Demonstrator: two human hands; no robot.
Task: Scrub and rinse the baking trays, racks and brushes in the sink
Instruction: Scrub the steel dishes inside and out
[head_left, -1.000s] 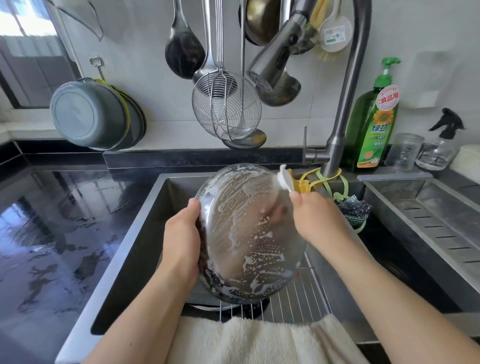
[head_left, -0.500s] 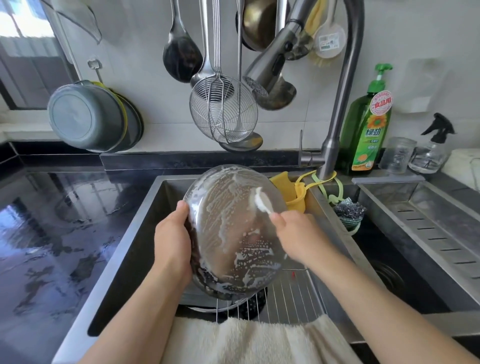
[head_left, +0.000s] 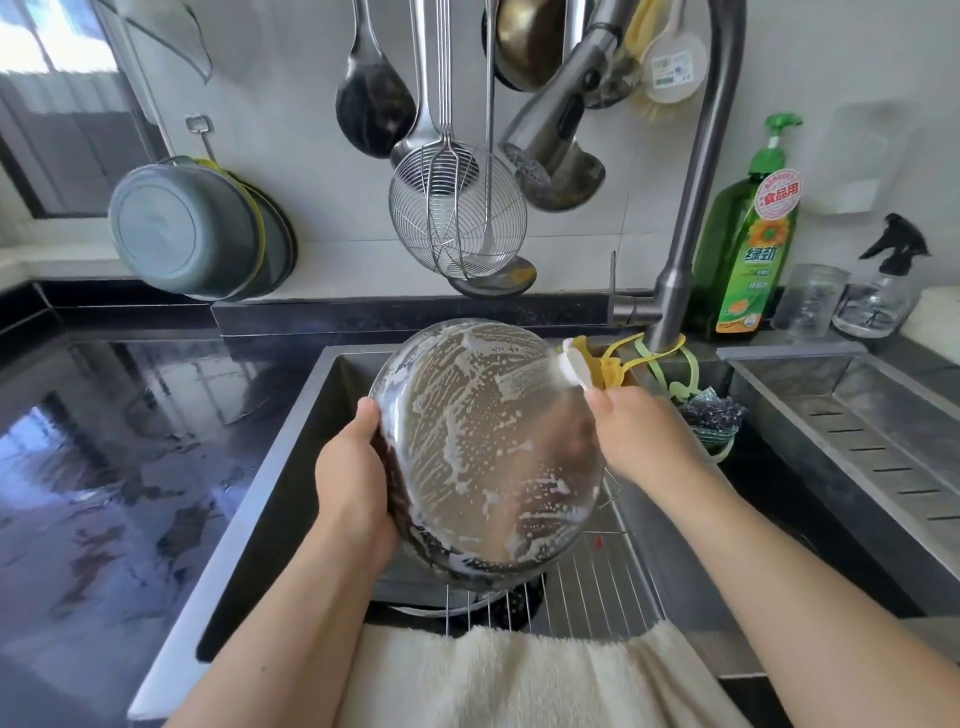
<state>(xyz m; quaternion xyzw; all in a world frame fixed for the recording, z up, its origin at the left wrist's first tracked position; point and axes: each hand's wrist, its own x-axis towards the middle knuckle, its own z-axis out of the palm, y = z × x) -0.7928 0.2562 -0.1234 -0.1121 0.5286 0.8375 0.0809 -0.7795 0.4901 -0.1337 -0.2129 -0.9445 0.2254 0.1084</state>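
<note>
A round metal baking tray (head_left: 483, 447), streaked with white soap foam, is held tilted on edge above the sink (head_left: 291, 467). My left hand (head_left: 353, 478) grips its left rim, thumb on the front face. My right hand (head_left: 639, 431) holds a white brush (head_left: 571, 366) whose head presses against the tray's upper right rim. A wire rack (head_left: 587, 592) lies in the sink under the tray, with a dark pan partly hidden beneath it.
The tap (head_left: 680, 270) stands behind the sink at right, its spray head (head_left: 561, 124) hanging above the tray. Ladles and a wire skimmer (head_left: 457, 208) hang on the wall. A green soap bottle (head_left: 753, 244), a drainer tray (head_left: 878, 431) and a wet black counter (head_left: 114, 441) flank the sink. A towel (head_left: 519, 680) drapes the front edge.
The brush has swept from the tray's middle back up to its upper right rim. My left hand keeps the tray in the same tilted position.
</note>
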